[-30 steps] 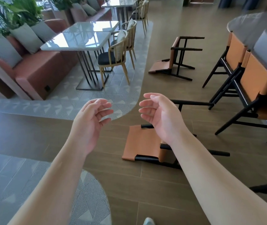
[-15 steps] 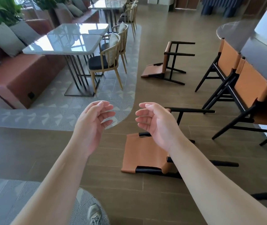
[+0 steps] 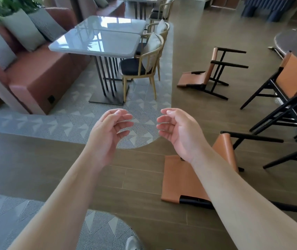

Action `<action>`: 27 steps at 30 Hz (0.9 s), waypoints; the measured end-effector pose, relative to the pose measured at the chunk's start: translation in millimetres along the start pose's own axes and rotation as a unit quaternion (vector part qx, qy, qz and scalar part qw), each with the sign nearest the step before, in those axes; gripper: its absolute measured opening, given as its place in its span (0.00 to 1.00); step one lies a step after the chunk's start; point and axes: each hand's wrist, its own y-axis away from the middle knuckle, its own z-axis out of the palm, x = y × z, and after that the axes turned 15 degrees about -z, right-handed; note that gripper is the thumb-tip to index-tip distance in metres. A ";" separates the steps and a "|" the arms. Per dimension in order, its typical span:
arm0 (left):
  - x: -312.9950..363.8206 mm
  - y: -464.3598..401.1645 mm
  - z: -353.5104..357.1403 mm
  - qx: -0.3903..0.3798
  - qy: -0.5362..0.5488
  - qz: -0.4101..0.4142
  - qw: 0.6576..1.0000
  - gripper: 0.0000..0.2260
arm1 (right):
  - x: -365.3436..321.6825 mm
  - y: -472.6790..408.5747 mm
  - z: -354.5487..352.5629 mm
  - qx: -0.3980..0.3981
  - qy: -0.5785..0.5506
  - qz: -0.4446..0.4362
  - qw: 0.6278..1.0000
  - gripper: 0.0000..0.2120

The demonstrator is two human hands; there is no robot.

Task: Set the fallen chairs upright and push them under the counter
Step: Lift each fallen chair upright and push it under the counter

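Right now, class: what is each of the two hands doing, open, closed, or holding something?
Left hand: open, fingers loosely curled, holding nothing.
Right hand: open, fingers loosely curled, holding nothing, raised above the nearer fallen chair.

I'm standing in a café or restaurant lounge: glossy grey square-topped dining tables (image 3: pixel 99 40) on black bases, a rust-brown leather banquette sofa (image 3: pixel 41 76) with grey cushions, pale wooden dining chairs (image 3: pixel 144 64), and tan leather black-framed stools (image 3: pixel 288 82).

A glossy grey marble tabletop (image 3: pixel 99 39) stands far left, between a rust-brown sofa (image 3: pixel 35 78) and a black-cushioned wooden dining chair (image 3: pixel 142 64).
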 end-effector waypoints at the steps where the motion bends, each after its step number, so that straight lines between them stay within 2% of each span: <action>1: 7.1 -4.9 -10.4 -0.005 0.000 0.002 1.000 0.06 | 5.1 -4.9 11.6 -0.002 0.006 0.000 1.000 0.07; 7: 29.9 -31.8 -57.7 -0.008 0.006 -0.005 1.000 0.08 | 19.5 -38.0 58.6 -0.020 0.019 -0.011 1.000 0.08; 10: 42.1 -50.6 -68.9 -0.014 0.017 -0.007 1.000 0.05 | 22.6 -60.2 69.2 -0.025 0.023 -0.021 0.999 0.08; 12: 50.7 -67.2 -70.8 -0.018 0.014 -0.011 1.000 0.07 | 24.2 -76.4 73.0 -0.026 0.023 -0.026 0.999 0.08; 18: 76.6 -137.3 -50.1 -0.043 -0.033 -0.017 0.998 0.11 | 34.5 -135.1 65.3 0.004 0.011 -0.037 0.999 0.08; 27: 101.2 -263.2 8.9 -0.076 -0.089 -0.057 0.992 0.08 | 40.6 -243.1 18.2 0.084 -0.015 -0.036 0.996 0.08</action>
